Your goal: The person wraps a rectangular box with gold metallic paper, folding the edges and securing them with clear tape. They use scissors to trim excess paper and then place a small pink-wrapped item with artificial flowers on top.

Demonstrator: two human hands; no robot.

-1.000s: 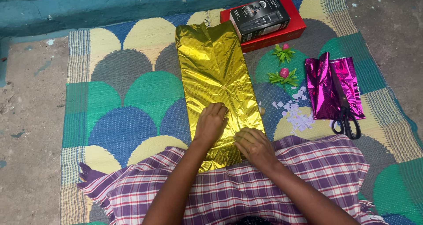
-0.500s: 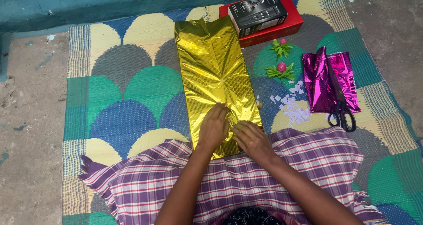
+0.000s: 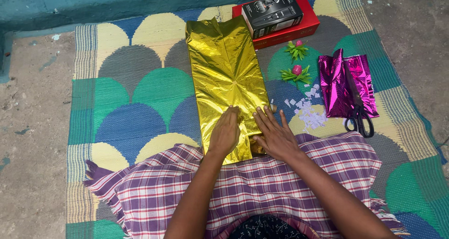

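Note:
A long folded sheet of shiny gold foil paper [image 3: 227,75] lies lengthwise on the patterned mat [image 3: 135,94] in front of me. My left hand [image 3: 226,132] presses flat on its near end, fingers together. Beside it, my right hand [image 3: 275,133] rests flat on the foil's near right edge with fingers spread. Neither hand grips anything. A purple checked cloth [image 3: 252,183] covers my lap just below the foil.
A black box [image 3: 272,13] sits on a red box [image 3: 306,26] at the mat's far edge. Two small flowers with green leaves [image 3: 296,61], white paper scraps [image 3: 308,115], a magenta foil sheet [image 3: 345,84] and black scissors [image 3: 359,119] lie to the right. Bare concrete floor [image 3: 32,126] surrounds the mat.
My right hand has opened from a curled pose and slid forward, fingers now spread flat on the foil's right edge. My left hand stays pressed flat on the near end.

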